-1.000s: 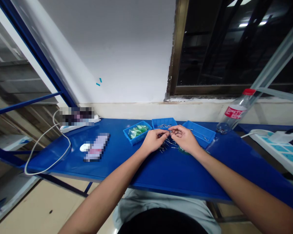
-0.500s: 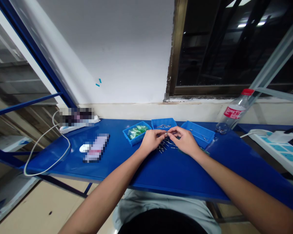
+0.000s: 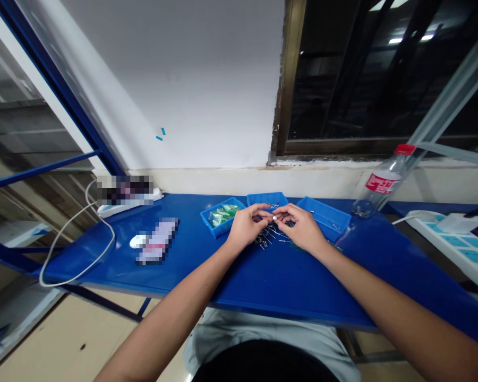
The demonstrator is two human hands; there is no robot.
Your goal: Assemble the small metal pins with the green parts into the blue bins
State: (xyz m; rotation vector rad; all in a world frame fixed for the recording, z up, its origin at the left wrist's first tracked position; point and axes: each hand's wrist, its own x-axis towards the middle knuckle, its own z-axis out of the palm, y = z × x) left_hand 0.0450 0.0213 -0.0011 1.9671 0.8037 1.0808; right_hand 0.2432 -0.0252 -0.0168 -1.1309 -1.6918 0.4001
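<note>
My left hand [image 3: 246, 227] and my right hand [image 3: 300, 227] meet above the blue table, fingertips nearly touching. Pinched between the fingertips of both is a small, shiny, whitish metal part [image 3: 274, 218]; its exact kind is too small to make out. Below the hands lies a loose pile of thin metal pins with thicker heads [image 3: 264, 241], resembling blind rivets and partly covered by my fingers. Behind them stands a blue bin [image 3: 258, 199] with a few similar pieces. A blue bin on the left [image 3: 223, 229] holds green plastic packets, and another on the right [image 3: 334, 222] holds a couple of pins.
A plastic bottle with a red cap [image 3: 384, 183] stands at the back right. White power strips lie at the right [image 3: 450, 239] and back left [image 3: 131, 204], one with a looping cable [image 3: 77, 278]. A blurred-out phone-like item [image 3: 159, 241] and a white oval object [image 3: 137, 242] lie left.
The small part between my fingertips has turned, and its round whitish end now faces me. My left fingers have lifted slightly; both hands otherwise stay in place.
</note>
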